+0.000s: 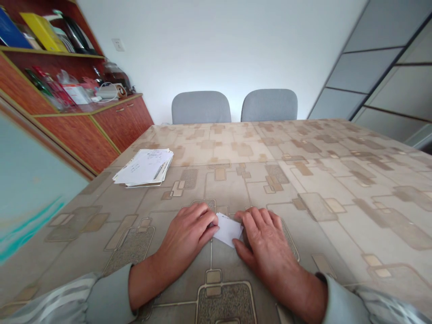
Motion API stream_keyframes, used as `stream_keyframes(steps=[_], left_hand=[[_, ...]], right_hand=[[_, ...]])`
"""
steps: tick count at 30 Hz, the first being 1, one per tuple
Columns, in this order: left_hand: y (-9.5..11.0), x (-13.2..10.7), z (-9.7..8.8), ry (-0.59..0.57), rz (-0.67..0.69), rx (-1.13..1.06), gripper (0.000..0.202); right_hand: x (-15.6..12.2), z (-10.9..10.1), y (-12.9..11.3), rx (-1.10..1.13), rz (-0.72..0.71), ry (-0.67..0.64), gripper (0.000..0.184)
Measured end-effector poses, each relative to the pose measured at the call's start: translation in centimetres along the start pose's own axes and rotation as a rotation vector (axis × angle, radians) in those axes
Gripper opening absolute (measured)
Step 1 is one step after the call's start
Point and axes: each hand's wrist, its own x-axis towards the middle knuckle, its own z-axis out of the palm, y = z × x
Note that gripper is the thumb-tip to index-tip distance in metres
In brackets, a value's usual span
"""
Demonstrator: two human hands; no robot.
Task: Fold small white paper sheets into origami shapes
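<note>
A small folded piece of white paper lies on the patterned tablecloth near the front edge. My left hand rests on its left edge, fingers curled and pressed down on it. My right hand covers its right edge, fingers bent, thumb under the paper's lower corner. Both hands pinch or press the paper between them. Much of the paper is hidden under the fingers.
A stack of white sheets lies at the table's left side. Two grey chairs stand at the far edge. A wooden cabinet with cluttered shelves stands at the left; panelled doors are at the right.
</note>
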Motion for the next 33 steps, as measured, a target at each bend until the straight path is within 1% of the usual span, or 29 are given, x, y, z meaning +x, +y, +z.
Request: stream_keyframes(steps=[3,5,8,10,12,14,17,20,23,25,27,28,30,33], left_hand=[[0.0,-0.1,0.1,0.012,-0.001,0.017,0.011],[-0.2,-0.2,0.2,0.03,0.032,0.049,0.015],[-0.3,0.0,0.3,0.06,0.138,0.102,0.025],[-0.2,0.2,0.1,0.05,0.217,0.109,0.03],[0.0,0.5,-0.3,0.012,0.277,0.083,0.036],[0.3,0.8,-0.9,-0.025,0.308,0.033,0.043],[0.4,0.9,-1.5,-0.047,0.314,-0.041,0.047],[0.2,0.6,-1.5,-0.04,0.318,-0.077,0.053],[0.1,0.2,-1.3,-0.017,0.314,-0.079,0.048],[0.2,0.0,-1.3,0.003,0.324,-0.075,0.036],[0.4,-0.1,-1.3,0.031,0.365,-0.076,0.018],[0.4,-0.2,-1.3,0.048,0.385,-0.08,0.016],[0.6,-0.4,-1.3,0.07,0.414,-0.087,0.025],[0.6,-0.7,-1.1,0.065,0.406,-0.06,0.029]], right_hand=[[-0.1,0.0,0.1,-0.014,0.005,0.014,0.037],[0.0,0.0,0.2,-0.003,0.004,0.015,0.037],[0.2,-0.1,0.3,0.024,0.014,0.01,0.038],[0.3,-0.1,0.4,0.043,0.028,-0.001,0.038],[0.3,-0.2,0.4,0.065,0.044,-0.011,0.037],[0.4,-0.3,0.5,0.109,0.054,-0.012,0.037],[0.4,-0.5,0.7,0.195,0.066,-0.003,0.037],[0.4,-0.5,0.7,0.221,0.069,0.008,0.04],[0.4,-0.5,0.5,0.23,0.02,0.014,0.044],[0.3,-0.7,0.4,0.253,-0.03,-0.001,0.043],[0.2,-0.9,0.2,0.274,-0.08,-0.022,0.04],[0.1,-1.1,0.1,0.277,-0.106,-0.029,0.039],[0.0,-1.2,0.0,0.263,-0.157,-0.028,0.033],[0.1,-1.0,0.1,0.214,-0.215,0.009,0.011]])
